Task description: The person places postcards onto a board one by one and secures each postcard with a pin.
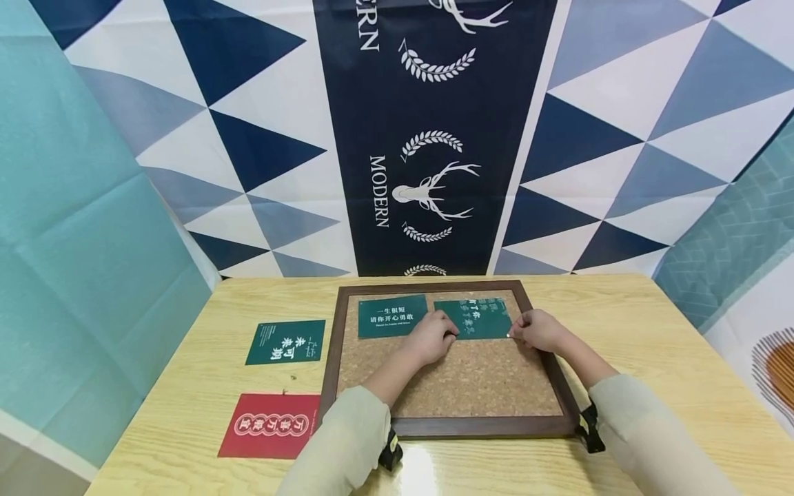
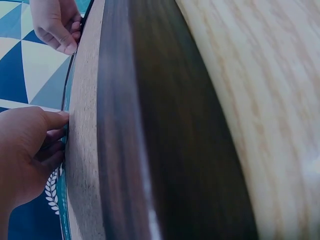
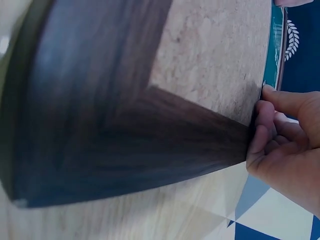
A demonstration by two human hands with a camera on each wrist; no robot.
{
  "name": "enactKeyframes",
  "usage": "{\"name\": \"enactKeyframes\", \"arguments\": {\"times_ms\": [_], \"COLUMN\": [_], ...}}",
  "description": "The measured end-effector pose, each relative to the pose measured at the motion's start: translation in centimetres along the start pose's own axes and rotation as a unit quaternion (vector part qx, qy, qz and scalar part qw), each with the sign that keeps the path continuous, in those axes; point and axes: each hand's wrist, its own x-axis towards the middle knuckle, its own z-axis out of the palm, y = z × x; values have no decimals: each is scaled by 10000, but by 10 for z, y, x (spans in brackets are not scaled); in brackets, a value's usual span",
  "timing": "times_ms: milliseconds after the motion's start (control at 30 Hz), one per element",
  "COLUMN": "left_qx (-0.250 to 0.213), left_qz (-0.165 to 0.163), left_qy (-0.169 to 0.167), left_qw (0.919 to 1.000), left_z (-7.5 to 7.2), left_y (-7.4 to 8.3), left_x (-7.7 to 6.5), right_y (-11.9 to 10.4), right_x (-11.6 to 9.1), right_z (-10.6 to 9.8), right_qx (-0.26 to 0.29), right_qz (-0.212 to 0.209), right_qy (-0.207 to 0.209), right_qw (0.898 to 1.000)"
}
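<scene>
A green card with white characters point(image 1: 474, 317) lies on the upper right of a cork board point(image 1: 459, 382) with a dark wooden frame. At its lower left corner my left hand point(image 1: 432, 336) pinches the card's edge, thumb and fingertips together. My right hand point(image 1: 538, 331) grips the lower right corner, its fingers curled beside the frame. A tiny white spot shows at the right fingertips, too small to identify. In the right wrist view the right hand point(image 3: 287, 132) has its thumb on the card's edge. A second green card point(image 1: 392, 315) lies on the cork to the left.
On the wooden table point(image 1: 626, 324), left of the board, lie another green card point(image 1: 287, 342) and a red card point(image 1: 269, 426). Two tiny dark objects sit between those cards. A patterned cloth point(image 1: 273, 138) hangs behind the table. Black straps circle both wrists.
</scene>
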Motion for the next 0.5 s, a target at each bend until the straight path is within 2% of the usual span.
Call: {"name": "enactKeyframes", "arguments": {"times_ms": [300,500], "left_qx": [-91,-268], "left_qz": [44,-16], "left_qy": [-65,-189], "left_qw": [9999,9995], "left_z": [-3,-4], "left_y": [0,-2], "left_x": [1,1], "right_y": [6,8], "right_x": [-4,-8], "right_z": [1,-3], "right_qx": [231,370], "right_qz": [-300,-290], "right_qy": [274,571], "right_qw": [9989,9973]}}
